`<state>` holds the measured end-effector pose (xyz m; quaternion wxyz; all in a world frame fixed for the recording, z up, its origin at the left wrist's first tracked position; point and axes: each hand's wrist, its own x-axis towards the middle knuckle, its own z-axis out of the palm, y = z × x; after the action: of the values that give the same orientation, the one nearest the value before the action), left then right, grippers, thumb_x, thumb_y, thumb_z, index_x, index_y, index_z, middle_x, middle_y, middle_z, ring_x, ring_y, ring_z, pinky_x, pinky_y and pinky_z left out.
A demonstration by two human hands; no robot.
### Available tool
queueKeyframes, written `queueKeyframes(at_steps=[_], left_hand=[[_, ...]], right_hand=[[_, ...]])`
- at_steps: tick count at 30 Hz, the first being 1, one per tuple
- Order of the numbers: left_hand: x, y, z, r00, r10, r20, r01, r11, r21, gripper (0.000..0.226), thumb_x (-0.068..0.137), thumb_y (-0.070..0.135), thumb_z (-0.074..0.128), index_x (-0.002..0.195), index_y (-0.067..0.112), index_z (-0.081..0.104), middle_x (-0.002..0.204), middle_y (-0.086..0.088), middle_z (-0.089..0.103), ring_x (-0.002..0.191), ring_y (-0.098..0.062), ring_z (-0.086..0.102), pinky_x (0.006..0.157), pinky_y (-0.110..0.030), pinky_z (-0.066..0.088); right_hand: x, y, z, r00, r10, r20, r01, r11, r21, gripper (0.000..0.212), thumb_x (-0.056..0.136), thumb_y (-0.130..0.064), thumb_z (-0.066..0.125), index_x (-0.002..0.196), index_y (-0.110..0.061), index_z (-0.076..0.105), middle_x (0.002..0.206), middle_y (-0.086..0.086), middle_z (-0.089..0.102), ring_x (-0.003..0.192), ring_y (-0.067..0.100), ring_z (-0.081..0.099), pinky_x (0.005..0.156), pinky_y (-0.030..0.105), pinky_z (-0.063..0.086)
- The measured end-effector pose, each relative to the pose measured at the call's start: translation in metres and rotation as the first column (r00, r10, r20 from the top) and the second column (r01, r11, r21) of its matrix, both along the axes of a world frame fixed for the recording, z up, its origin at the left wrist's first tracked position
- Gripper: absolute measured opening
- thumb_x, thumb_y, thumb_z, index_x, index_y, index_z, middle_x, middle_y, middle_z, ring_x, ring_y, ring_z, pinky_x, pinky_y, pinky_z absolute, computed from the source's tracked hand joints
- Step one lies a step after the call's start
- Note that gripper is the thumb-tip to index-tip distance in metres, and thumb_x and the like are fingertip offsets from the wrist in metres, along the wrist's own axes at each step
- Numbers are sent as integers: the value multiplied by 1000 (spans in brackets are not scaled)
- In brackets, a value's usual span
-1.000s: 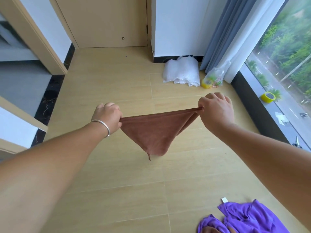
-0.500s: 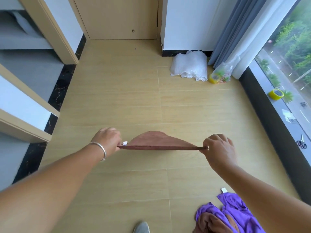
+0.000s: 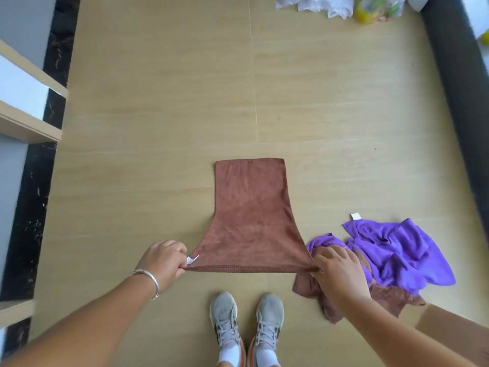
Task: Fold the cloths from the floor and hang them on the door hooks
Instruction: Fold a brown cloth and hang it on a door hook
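Brown cloth (image 3: 251, 215) laid flat on the floor (image 3: 158, 128), near hem pinched at both corners.
Left hand (image 3: 164, 260) pinches the near-left corner by the white tag; right hand (image 3: 338, 271) pinches the near-right corner. Soft, light and limp, it likely sags unless held by corners or hem. Just right, a purple cloth (image 3: 397, 252) lies crumpled over another brown one.
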<state>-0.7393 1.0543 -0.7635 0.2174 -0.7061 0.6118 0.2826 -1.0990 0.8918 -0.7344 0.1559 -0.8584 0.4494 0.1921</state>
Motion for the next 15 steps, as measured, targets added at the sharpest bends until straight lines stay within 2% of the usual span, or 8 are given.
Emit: queueKeyframes(at_steps=[3, 6, 11, 13, 15], left_hand=[[-12, 22, -43, 1000, -2, -19, 3, 998, 66, 15, 89, 43, 59, 97, 35, 68, 119, 20, 54, 110, -8, 50, 86, -26, 36], [-19, 32, -81, 998, 30, -60, -22, 993, 116, 12, 87, 43, 61, 94, 35, 68, 119, 20, 54, 106, -8, 52, 85, -26, 36], [-12, 21, -141, 969, 207, -136, -199, 978, 68, 10, 87, 41, 63, 89, 32, 68, 115, 18, 57, 102, -9, 55, 79, -25, 38], [0, 3, -165, 943, 293, -159, -294, 956, 15, 8, 88, 38, 64, 86, 30, 67, 115, 14, 58, 105, -14, 56, 81, -27, 42], [15, -21, -190, 922, 336, -192, -351, 935, -49, 8, 88, 32, 65, 83, 26, 65, 114, 8, 59, 105, -20, 57, 83, -32, 45]], right_hand=[[-16, 22, -43, 997, 80, 2, -80, 996, 42, 29, 43, -28, 91, 62, -25, 68, 67, -4, 60, 75, 26, 63, 73, 39, 54], [-27, 39, -82, 994, 104, -28, -101, 990, 96, 23, 50, -21, 87, 66, -23, 70, 69, -4, 61, 79, 26, 62, 77, 37, 53], [-20, 26, -139, 997, -57, -43, 61, 994, 93, 7, 73, -27, 74, 78, -23, 72, 85, -2, 64, 98, 26, 58, 86, 36, 42], [-10, 7, -165, 993, -98, -60, 102, 993, 64, 11, 78, -26, 67, 89, -23, 71, 95, -1, 64, 105, 26, 54, 88, 37, 38], [1, -16, -192, 988, -152, -5, 152, 988, 40, 14, 80, -24, 66, 94, -22, 70, 100, 0, 64, 108, 26, 51, 89, 37, 38]])
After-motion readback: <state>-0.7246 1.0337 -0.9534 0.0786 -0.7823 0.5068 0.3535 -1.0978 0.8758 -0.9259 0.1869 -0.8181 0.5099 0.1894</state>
